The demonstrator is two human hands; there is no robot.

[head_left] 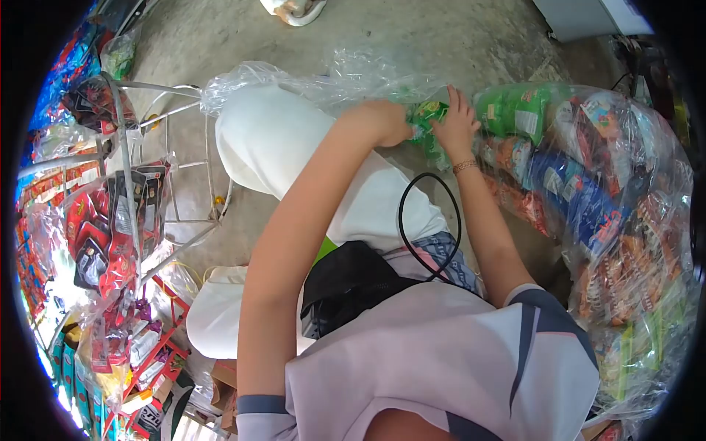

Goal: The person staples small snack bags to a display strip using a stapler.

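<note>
Upper centre of frame: left hand (384,121) and right hand (456,126), each with its grip closed on a small green packet (426,114) held between them, just beside the clear sack of snacks (625,220) filling the right side.

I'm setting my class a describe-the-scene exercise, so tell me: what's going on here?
A person has both hands at a small green packet above a concrete floor. The left hand grips it. The right hand lays its fingers on it, though a full grip is hard to tell. A crumpled clear plastic bag lies just beside it. At the right sits a big clear sack stuffed with snack packets; at the left, a wire rack hung with red packets.
</note>
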